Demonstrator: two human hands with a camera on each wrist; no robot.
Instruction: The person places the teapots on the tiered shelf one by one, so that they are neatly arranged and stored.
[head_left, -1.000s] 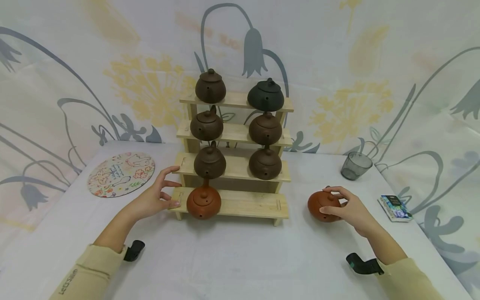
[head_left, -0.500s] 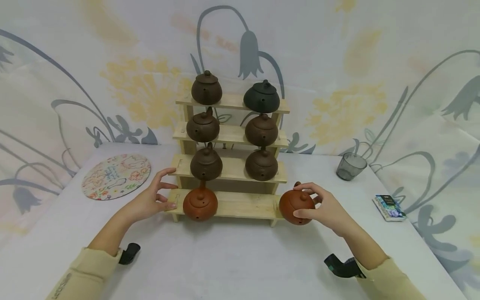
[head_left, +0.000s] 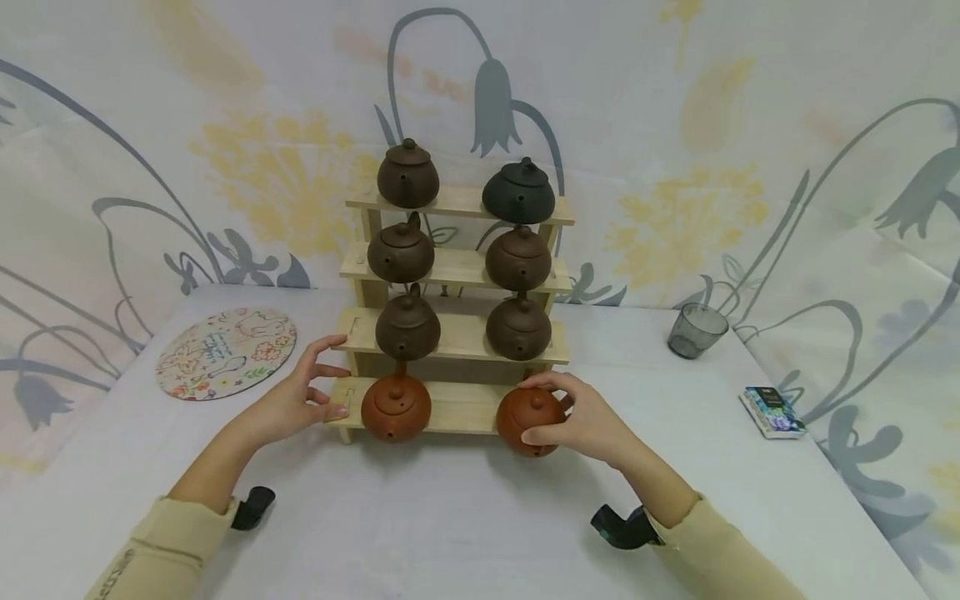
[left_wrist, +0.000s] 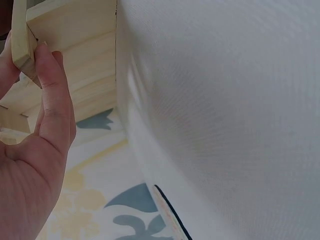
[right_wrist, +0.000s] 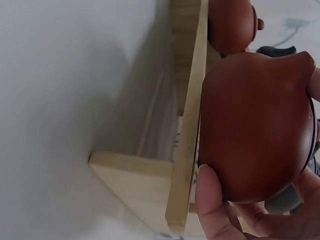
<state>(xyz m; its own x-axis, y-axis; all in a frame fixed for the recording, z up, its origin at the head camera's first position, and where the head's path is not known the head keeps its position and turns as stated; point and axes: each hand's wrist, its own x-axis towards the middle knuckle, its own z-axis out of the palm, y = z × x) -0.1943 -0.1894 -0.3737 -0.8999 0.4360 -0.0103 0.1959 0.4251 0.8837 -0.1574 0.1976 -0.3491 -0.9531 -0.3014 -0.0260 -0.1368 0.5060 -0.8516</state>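
My right hand (head_left: 581, 421) grips a reddish-brown clay teapot (head_left: 517, 412) by its body, at the right end of the lowest step of a wooden display stand (head_left: 468, 408). The right wrist view shows that teapot (right_wrist: 250, 130) upright with its base right at the step's board (right_wrist: 192, 115), the thumb low on its side. With thumb and fingers, my left hand (head_left: 288, 408) holds the left end of the stand's lowest step; the left wrist view has the board's end (left_wrist: 22, 45) between them. Another reddish teapot (head_left: 396, 408) sits at the left of the same step.
Above, dark brown teapots (head_left: 407, 327) and a blackish-green one (head_left: 519, 193) stand in two columns on the higher steps. A round patterned mat (head_left: 225, 354) lies at left. On the right are a grey see-through cup (head_left: 697, 331) and a small colourful box (head_left: 773, 412).
My right hand has carried the reddish teapot leftwards, from right of the stand to the right part of its lowest step. The left hand has stayed on the stand's left end.
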